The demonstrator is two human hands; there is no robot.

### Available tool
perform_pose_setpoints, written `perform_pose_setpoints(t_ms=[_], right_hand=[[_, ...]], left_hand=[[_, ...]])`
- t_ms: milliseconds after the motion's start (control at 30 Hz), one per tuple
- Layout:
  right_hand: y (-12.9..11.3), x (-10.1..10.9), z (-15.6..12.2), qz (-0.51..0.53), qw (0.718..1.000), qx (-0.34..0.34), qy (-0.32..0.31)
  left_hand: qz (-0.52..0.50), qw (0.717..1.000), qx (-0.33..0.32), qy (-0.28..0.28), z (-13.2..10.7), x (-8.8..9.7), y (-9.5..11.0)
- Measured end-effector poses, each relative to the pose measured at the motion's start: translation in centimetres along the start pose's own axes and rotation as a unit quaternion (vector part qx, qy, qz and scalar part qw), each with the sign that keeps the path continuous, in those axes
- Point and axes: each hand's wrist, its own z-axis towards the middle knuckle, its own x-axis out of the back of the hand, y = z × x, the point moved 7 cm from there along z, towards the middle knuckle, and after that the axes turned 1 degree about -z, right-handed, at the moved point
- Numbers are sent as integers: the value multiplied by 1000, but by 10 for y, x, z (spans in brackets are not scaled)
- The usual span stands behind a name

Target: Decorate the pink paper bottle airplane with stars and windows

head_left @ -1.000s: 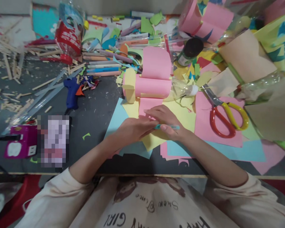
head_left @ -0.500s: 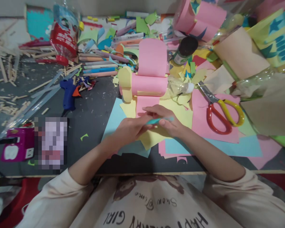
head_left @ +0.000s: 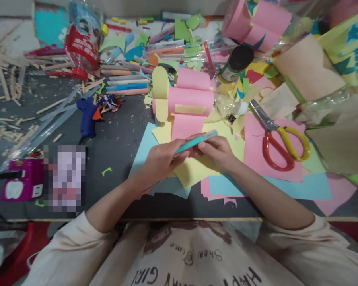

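A teal marker (head_left: 195, 143) slants up to the right, its left end in the grip of my left hand (head_left: 164, 159). My right hand (head_left: 217, 151) is closed below the marker's right part, thumb close against it. Its fingers seem to pinch the lower end of a pink paper strip (head_left: 188, 126); they are partly hidden. That strip comes down from a clear plastic bottle wrapped in pink paper (head_left: 191, 99), lying on its side with its white cap to the right. Yellow paper pieces (head_left: 160, 93) sit at its left end. Under my hands lie yellow paper sheets (head_left: 191, 174).
Scissors with red and yellow handles (head_left: 282, 145) lie on pink paper at right. A blue glue gun (head_left: 88, 115) and a phone-like blurred object (head_left: 66, 178) are at left. Markers (head_left: 128, 85), paper scraps, a red-labelled bottle (head_left: 82, 43) and a dark-lidded jar (head_left: 238, 61) crowd the back.
The wrapped bottle has turned a little, and its upper pink flap now stands lower. The marker has risen clear of my fingers and shows more fully. The view has shifted slightly.
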Motion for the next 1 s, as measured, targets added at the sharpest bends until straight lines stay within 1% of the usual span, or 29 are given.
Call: perform_pose_setpoints(t_ms=[33,100,167,233,300,333,367,400,467,533,567,667,700,767,833,900,967,1000], right_hand=[[3,3,1,32,999,-14,24],[5,11,5,76,995,-14,64],[4,17,10,107,991,-6,83],[1,20,12,130,989,0,73],[-4,15,12,128,991,-9,32],[-6,11,10,109,994,-17,6],[-8,5,7,75,997,-25,-22],[-10,0,4,26,998,-30,-45],[-14,-8,-2,-106,991,-21,-76],[-15,-14,-6,-251,964,-1,-90],[-15,-16,-7,-315,944,7,-92],[-10,-17,-9,-449,888,10,-100],[-9,-18,-9,-474,874,8,-103],[-7,-17,-8,-502,858,1,-108],[-7,-16,-8,-506,856,-1,-108],[-10,-14,-8,-485,870,7,-92],[-14,-8,-9,-440,896,24,-61],[-15,-4,-10,-412,909,31,-43]], left_hand=[[-9,1000,-2,0,1,1,0],[-18,1000,-15,6,3,5,1],[-6,999,-48,13,4,8,5],[19,995,-90,28,4,12,9],[35,992,-110,57,3,15,11],[32,991,-112,71,2,17,11],[21,991,-110,75,2,17,11],[4,992,-109,68,2,15,10],[-39,994,-100,20,1,7,8],[-82,993,-85,-25,0,1,5],[-100,991,-80,-33,0,0,4],[-132,987,-92,-12,0,3,1],[-140,985,-100,-3,1,4,1],[-163,981,-107,6,3,6,1],[-193,977,-94,8,5,7,1],[-222,973,-54,17,7,11,-5],[-228,972,16,60,8,22,-22],[-212,970,58,102,6,32,-35]])
